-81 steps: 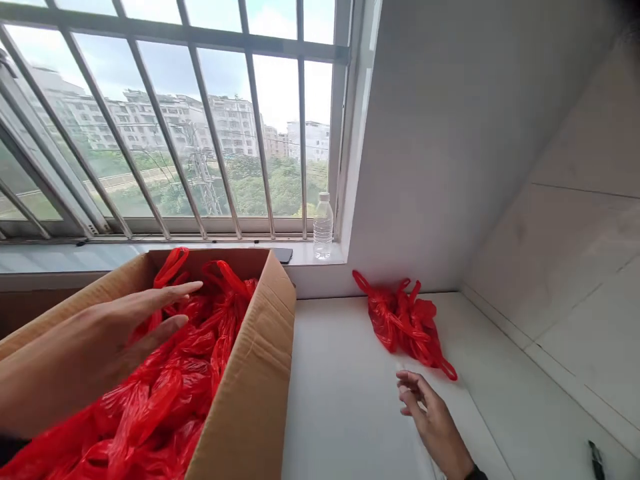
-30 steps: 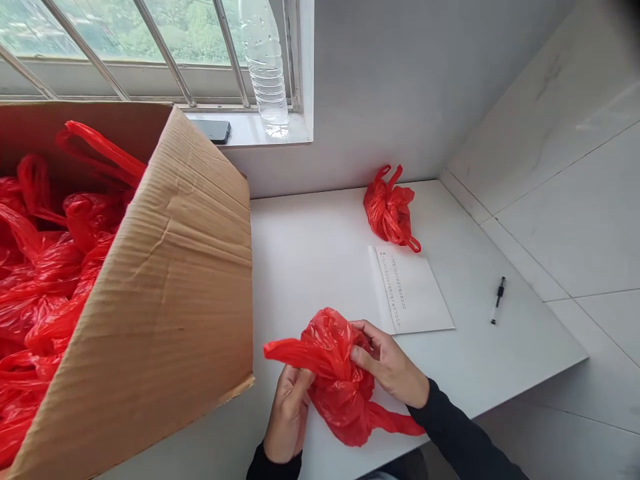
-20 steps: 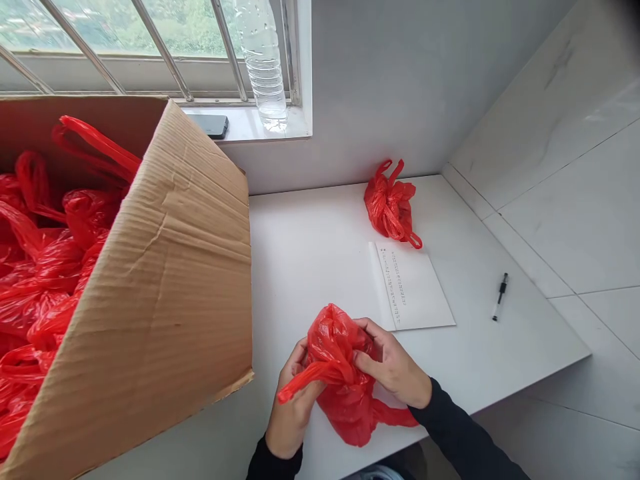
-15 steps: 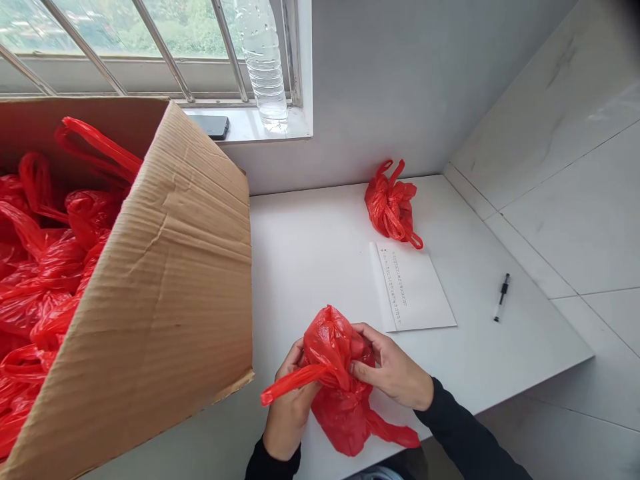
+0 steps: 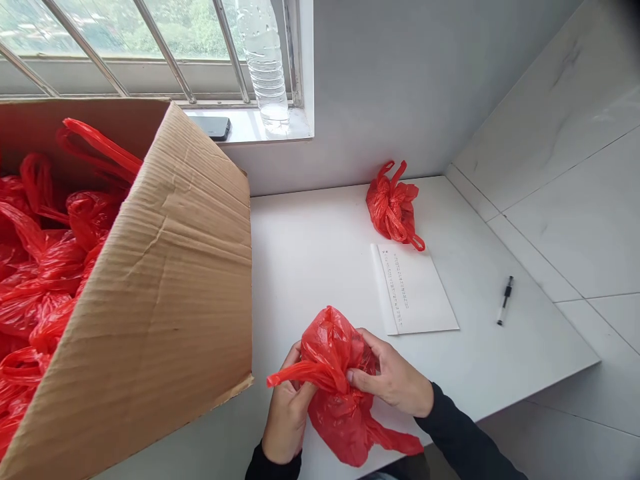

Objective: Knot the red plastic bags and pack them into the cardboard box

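Faintly, two columns of writing, too small to read, run down one notebook (image 5: 423,287) on the table (image 5: 310,260). One red bag (image 5: 337,390), thin, shiny and crumpled, is at the table's near edge, handles poking left and lower right. The left hand (image 5: 287,410) and right hand (image 5: 397,383) pinch it, thumbs in front, fingers partly hidden. Beyond lie one red bundle (image 5: 393,205) and one pen (image 5: 505,301). One box (image 5: 200,260) holds bags too jumbled to count.

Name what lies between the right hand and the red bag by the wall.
The head view shows a white paper with writing between the right hand and that red bag.
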The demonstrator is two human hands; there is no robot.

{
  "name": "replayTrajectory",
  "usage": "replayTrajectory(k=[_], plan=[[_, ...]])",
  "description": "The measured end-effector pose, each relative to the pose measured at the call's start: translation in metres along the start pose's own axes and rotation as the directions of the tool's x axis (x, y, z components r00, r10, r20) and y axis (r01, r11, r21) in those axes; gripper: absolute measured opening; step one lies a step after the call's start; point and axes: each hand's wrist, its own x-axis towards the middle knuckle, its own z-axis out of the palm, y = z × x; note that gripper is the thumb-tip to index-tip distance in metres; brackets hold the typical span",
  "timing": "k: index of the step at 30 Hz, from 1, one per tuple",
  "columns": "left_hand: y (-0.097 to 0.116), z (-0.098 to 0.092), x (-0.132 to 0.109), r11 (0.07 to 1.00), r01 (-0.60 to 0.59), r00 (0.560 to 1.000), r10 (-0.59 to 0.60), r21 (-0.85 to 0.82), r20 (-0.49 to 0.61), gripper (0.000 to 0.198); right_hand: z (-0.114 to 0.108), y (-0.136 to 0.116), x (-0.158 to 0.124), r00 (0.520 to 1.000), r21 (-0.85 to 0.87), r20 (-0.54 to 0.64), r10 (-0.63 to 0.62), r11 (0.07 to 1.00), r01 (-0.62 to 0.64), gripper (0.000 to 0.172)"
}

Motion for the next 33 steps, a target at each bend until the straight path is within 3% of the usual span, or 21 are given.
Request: replayTrajectory(k=[10, 14, 18, 22, 26, 33], plan=[[0.0, 0.003, 0.0, 0.999, -0.019, 1.0, 0.019, -0.028, -0.003, 0.04, 0.001, 0.002, 0.004, 0.994, 0.057, -0.105, 0.001, 0.998, 0.005, 0.04], [0.004, 0.002, 0.001, 0.996, -0.058, 0.998, 0.058, 0.073, 0.002, 0.048, -0.002, -0.001, 0.002, 0.99, 0.057, -0.141, 0.01, 0.998, -0.002, 0.045], [0.01, 0.001, -0.002, 0.979, -0.006, 0.997, -0.01, 0.203, 0.079, 0.053, -0.002, -0.007, 0.003, 0.988, 0.021, -0.149, 0.031, 0.999, -0.028, 0.045], [0.008, 0.0, -0.004, 0.971, -0.011, 0.992, -0.02, 0.237, 0.128, 0.047, 0.0, -0.006, 0.007, 0.988, -0.063, -0.156, 0.006, 0.998, -0.016, 0.03], [0.001, -0.003, -0.002, 0.974, 0.005, 0.991, -0.036, 0.226, 0.131, 0.041, 0.001, -0.001, 0.008, 0.981, -0.017, -0.191, -0.019, 1.0, 0.016, 0.022], [0.008, 0.001, -0.002, 0.98, -0.003, 0.995, -0.017, 0.2, 0.098, 0.039, 0.001, -0.008, 0.004, 0.995, 0.091, -0.092, 0.026, 0.996, -0.018, 0.037]])
